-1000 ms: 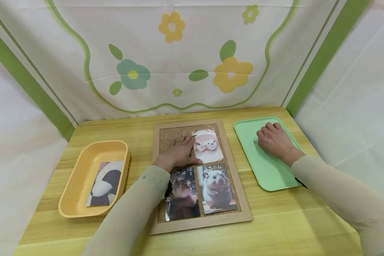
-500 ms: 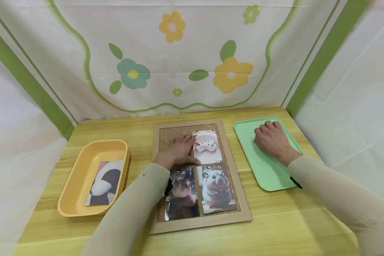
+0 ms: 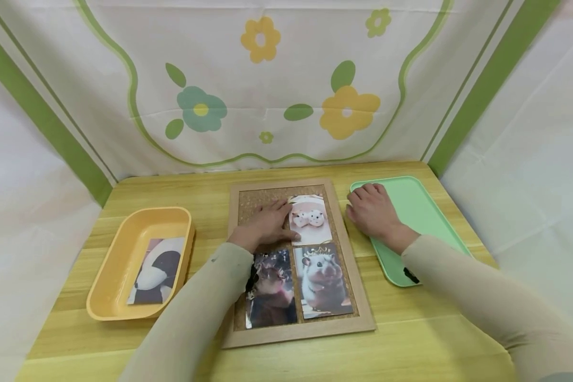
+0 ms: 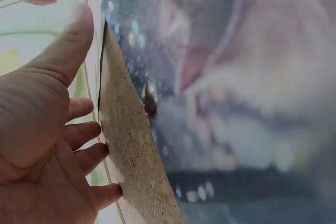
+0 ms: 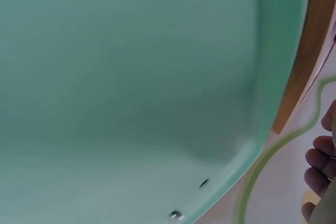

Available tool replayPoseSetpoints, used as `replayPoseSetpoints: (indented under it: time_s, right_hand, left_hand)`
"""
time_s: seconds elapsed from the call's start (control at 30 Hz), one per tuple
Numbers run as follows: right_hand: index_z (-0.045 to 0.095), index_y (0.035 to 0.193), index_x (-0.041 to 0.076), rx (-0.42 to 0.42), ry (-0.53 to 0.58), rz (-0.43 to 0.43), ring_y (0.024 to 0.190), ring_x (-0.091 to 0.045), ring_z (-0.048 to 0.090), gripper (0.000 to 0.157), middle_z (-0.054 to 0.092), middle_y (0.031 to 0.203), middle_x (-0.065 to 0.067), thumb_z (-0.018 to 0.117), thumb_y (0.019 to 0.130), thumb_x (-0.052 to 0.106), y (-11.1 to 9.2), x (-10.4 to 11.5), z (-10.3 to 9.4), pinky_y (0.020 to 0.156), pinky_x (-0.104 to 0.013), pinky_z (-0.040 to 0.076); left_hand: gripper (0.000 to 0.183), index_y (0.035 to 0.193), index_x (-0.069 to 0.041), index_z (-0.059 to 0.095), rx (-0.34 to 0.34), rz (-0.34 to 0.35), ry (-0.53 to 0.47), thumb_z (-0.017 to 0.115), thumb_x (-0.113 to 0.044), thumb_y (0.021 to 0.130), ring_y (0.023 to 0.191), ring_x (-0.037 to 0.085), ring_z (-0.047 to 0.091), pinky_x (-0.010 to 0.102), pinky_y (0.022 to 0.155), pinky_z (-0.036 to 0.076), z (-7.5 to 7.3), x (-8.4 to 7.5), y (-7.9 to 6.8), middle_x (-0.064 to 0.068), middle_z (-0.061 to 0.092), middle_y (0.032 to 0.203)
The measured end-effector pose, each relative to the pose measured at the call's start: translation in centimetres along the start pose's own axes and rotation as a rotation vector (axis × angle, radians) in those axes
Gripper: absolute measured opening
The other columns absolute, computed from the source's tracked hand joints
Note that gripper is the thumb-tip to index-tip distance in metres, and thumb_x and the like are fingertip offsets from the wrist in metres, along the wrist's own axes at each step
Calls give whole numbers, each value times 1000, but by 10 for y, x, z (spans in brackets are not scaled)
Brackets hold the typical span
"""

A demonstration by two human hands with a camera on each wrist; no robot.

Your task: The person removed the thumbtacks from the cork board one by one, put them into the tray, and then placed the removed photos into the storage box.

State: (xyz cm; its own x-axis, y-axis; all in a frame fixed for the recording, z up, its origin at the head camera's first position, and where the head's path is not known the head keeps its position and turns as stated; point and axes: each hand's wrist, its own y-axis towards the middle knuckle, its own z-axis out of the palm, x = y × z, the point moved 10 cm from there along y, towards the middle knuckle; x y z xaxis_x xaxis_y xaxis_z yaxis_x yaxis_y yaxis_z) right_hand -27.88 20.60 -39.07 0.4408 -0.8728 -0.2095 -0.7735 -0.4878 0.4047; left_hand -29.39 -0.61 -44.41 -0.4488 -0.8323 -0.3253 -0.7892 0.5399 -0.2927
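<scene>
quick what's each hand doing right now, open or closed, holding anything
Left hand: open, fingers spread over the corkboard.
Right hand: fingers curled; whether they hold anything cannot be told.

I get a bright head view with soft shadows on the worktop (image 3: 406, 350), but dimmer, blurrier wrist views.

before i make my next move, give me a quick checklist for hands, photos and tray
1. Left hand resting at the upper photo's edge: ok
2. Upper photo inside the cork board's frame: ok
3. Right hand over the board: not ok, at the green tray's left edge
4. Right grip holding something: cannot tell, fingers hide it
5. Panda photo on the board: not ok, in the yellow bin
</scene>
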Motion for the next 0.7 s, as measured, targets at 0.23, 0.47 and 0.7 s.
replayPoseSetpoints:
  time_s: [0.23, 0.47, 0.7]
  right_hand:
    - [69, 125, -1, 144, 113, -20, 121, -39, 63, 41, 71, 128, -18, 63, 104, 33, 9, 35, 10, 108, -56, 46]
    - [64, 124, -1, 267, 202, -10, 130, -42, 59, 50, 65, 136, -21, 64, 104, 44, 7, 52, 21, 114, -57, 43]
    - [58, 137, -4, 347, 252, 10, 139, -44, 53, 65, 58, 147, -24, 62, 104, 52, 3, 56, 28, 119, -58, 40]
  left_hand:
    - [68, 158, -7, 46, -137, -9, -203, 67, -43, 104, 142, 33, 54, 50, 120, 42, -15, 8, 2, 15, 55, 155]
    - [50, 158, -5, 48, -280, -105, -539, 49, -24, 111, 127, 39, 62, 53, 102, 53, -30, 22, 0, 14, 54, 158]
    - [43, 155, -11, 51, -306, -285, -991, 44, -21, 114, 129, 32, 60, 48, 107, 53, -24, 41, -1, 14, 59, 145]
